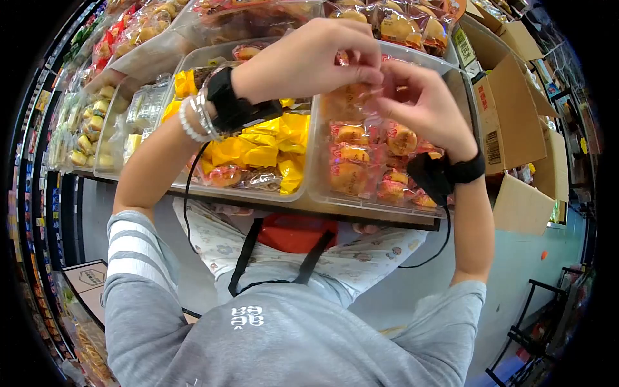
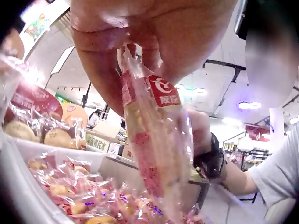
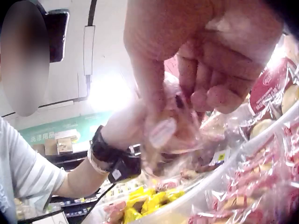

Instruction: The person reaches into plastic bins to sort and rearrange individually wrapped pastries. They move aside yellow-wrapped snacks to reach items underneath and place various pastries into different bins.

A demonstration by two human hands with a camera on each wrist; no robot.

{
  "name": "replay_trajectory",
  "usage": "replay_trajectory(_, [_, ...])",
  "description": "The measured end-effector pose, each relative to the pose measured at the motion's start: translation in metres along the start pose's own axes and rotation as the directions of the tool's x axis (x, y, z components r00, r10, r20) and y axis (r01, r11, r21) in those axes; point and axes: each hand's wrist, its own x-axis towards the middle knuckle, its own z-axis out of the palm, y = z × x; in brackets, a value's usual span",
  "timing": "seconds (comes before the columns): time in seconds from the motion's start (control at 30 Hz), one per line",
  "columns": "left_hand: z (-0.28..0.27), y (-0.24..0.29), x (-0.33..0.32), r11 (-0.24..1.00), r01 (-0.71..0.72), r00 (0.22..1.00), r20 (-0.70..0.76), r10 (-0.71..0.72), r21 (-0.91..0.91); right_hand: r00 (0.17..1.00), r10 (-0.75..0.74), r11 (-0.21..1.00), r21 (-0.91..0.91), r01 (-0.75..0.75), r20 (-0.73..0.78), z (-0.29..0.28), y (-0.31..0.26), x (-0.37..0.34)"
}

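Note:
Both hands meet above a clear plastic bin (image 1: 317,187) of pastries in clear, pink-printed wrappers. My left hand (image 1: 316,61) pinches the top end of a wrapped pastry (image 2: 156,130), which hangs upright in the left wrist view and bears a red logo. From the other side my right hand (image 1: 429,106) reaches in; its thumb and fingers pinch clear wrapper (image 3: 173,126) in the right wrist view. Below the hands, more wrapped pastries (image 1: 351,174) fill the bin.
Left of this bin stands another with yellow packets (image 1: 264,145). Further left is a bin of small packaged cakes (image 1: 134,109). Bagged round pastries (image 1: 396,27) lie behind. Open cardboard boxes (image 1: 512,119) stand at the right, and a red bag (image 1: 296,232) lies on the person's lap.

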Motion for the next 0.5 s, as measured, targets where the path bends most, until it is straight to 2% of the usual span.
replay_trajectory(0.07, [0.019,-0.007,0.01,0.932,0.204,0.958,-0.137,-0.254,-0.3,0.997,-0.073,0.993,-0.09,0.07,-0.029,-0.013,-0.002,-0.001])
replay_trajectory(0.1, [0.025,-0.017,0.017,0.939,0.147,0.969,-0.145,-0.2,-0.312,0.999,-0.045,0.986,-0.16,0.043,-0.007,-0.023,-0.003,-0.003])
replay_trajectory(0.13, [0.026,-0.013,0.021,0.936,0.142,0.971,-0.139,-0.195,-0.321,1.0,-0.021,0.993,-0.118,0.021,0.002,-0.029,-0.009,-0.005])
replay_trajectory(0.2, [0.027,-0.005,0.027,0.862,0.267,0.964,0.102,-0.247,-0.431,0.985,0.137,0.99,-0.038,-0.133,0.108,-0.052,-0.013,-0.011])
replay_trajectory(0.23, [0.031,-0.008,0.028,0.905,0.245,0.968,0.138,-0.209,-0.349,0.968,0.203,0.979,-0.021,-0.203,0.145,-0.064,-0.01,-0.016])
replay_trajectory(0.27, [0.041,-0.01,0.029,0.937,0.141,0.99,0.073,-0.124,-0.32,0.967,0.211,0.978,-0.023,-0.21,0.141,-0.073,-0.01,-0.021])
replay_trajectory(0.33, [0.046,-0.002,0.037,0.958,0.1,0.989,0.133,-0.066,-0.269,0.88,0.399,0.917,-0.121,-0.38,0.258,-0.083,-0.009,-0.027])
replay_trajectory(0.37, [0.054,0.003,0.039,0.947,0.13,0.986,0.137,-0.093,-0.295,0.842,0.418,0.908,-0.181,-0.378,0.341,-0.086,-0.004,-0.026])
replay_trajectory(0.4, [0.063,0.004,0.041,0.945,0.119,0.983,0.171,-0.069,-0.304,0.84,0.42,0.908,-0.178,-0.38,0.344,-0.084,-0.001,-0.025])
replay_trajectory(0.47, [0.076,0.006,0.043,0.956,0.176,0.948,0.303,-0.1,-0.236,0.769,0.52,0.803,-0.519,-0.293,0.371,-0.074,0.003,-0.022])
replay_trajectory(0.5, [0.08,0.007,0.041,0.954,0.178,0.947,0.304,-0.1,-0.242,0.719,0.589,0.726,-0.632,-0.27,0.369,-0.069,0.007,-0.018])
